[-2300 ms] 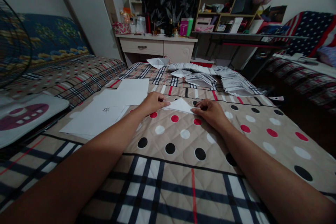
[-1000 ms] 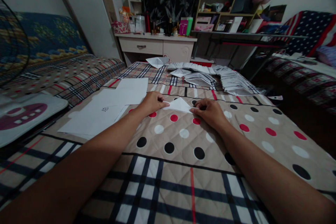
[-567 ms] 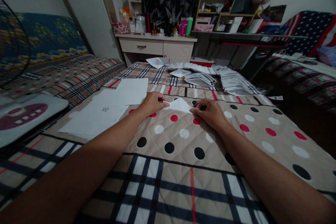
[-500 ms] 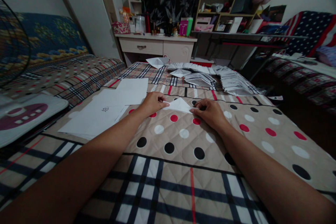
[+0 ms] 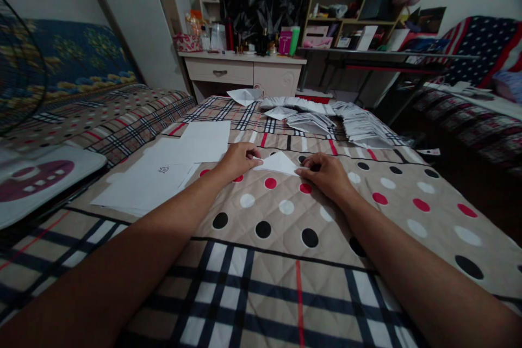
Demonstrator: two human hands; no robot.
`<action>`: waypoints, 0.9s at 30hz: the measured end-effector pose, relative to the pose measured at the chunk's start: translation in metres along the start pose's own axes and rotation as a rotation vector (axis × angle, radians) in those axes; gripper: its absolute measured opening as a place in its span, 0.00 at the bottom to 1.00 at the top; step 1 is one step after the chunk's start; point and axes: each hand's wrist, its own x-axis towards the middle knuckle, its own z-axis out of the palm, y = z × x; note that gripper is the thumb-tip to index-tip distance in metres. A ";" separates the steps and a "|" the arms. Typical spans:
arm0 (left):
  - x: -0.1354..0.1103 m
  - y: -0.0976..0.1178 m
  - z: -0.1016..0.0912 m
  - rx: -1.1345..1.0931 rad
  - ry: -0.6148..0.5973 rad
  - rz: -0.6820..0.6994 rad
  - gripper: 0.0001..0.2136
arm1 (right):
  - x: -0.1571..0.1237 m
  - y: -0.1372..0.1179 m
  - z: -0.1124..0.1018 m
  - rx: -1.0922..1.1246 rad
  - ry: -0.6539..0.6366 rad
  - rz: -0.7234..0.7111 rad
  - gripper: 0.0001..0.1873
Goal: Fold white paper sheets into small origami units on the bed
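A small folded piece of white paper (image 5: 279, 164), roughly triangular with its point away from me, lies low over the polka-dot bedspread (image 5: 265, 209). My left hand (image 5: 240, 159) pinches its left corner between thumb and fingers. At the right corner, my right hand (image 5: 326, 174) grips it the same way, fingers curled. Left of my left hand lie loose white paper sheets (image 5: 138, 182), overlapping, one with a small dark mark. Beyond my hands sit a row of folded papers (image 5: 362, 125) packed close together and a separate folded paper (image 5: 244, 97).
A white board-like object with a pink oval (image 5: 77, 160) lies at the left, near a fan's wire guard (image 5: 41, 65). Past the bed stand a white dresser (image 5: 240, 70) crowded with bottles and a desk (image 5: 367, 54) with shelves. A chair with a star-patterned cover (image 5: 485, 38) is at right.
Almost nothing differs. Both hands keep hold of the folded paper's corners in the same place, and the paper looks slightly flatter.
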 end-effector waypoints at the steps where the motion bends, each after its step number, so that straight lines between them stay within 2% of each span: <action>1: 0.000 0.000 0.000 -0.002 -0.004 0.002 0.04 | 0.000 0.000 0.000 -0.001 0.002 -0.003 0.10; 27: 0.000 -0.002 0.001 0.021 0.003 0.054 0.03 | 0.001 0.006 0.002 0.004 0.012 -0.058 0.10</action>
